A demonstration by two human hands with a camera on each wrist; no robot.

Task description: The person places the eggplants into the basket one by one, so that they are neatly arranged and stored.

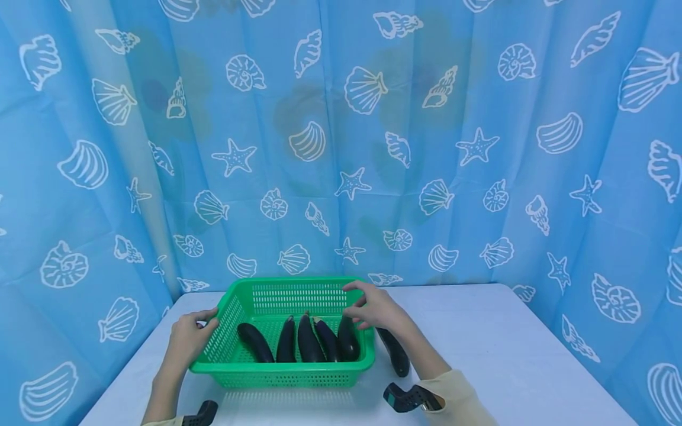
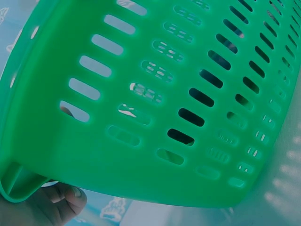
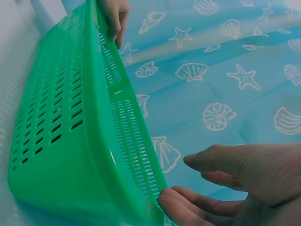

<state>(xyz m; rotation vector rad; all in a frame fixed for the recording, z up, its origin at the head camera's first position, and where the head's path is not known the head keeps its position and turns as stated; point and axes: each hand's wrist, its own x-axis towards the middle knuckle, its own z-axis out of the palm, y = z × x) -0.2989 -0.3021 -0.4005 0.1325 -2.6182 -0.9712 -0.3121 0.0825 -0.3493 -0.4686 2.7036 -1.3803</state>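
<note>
A green perforated plastic basket [image 1: 282, 367] stands on the table with several dark purple eggplants [image 1: 310, 340] lying inside. My left hand [image 1: 187, 338] grips the basket's left rim; in the left wrist view, curled fingertips [image 2: 75, 195] show at the rim. Over the right rim hovers my right hand [image 1: 377, 307], thumb and fingers spread and holding nothing. In the right wrist view its fingers [image 3: 181, 209] are at the rim; whether they touch it I cannot tell. Another eggplant [image 1: 393, 351] lies on the table just outside the basket's right side, partly hidden by my right forearm.
A white cloth covers the table [image 1: 495, 349], which extends to the right of the basket. Blue curtains [image 1: 330, 148] with white shell and starfish prints hang behind and at both sides. Dark wrist devices [image 1: 407, 399] are strapped to both wrists.
</note>
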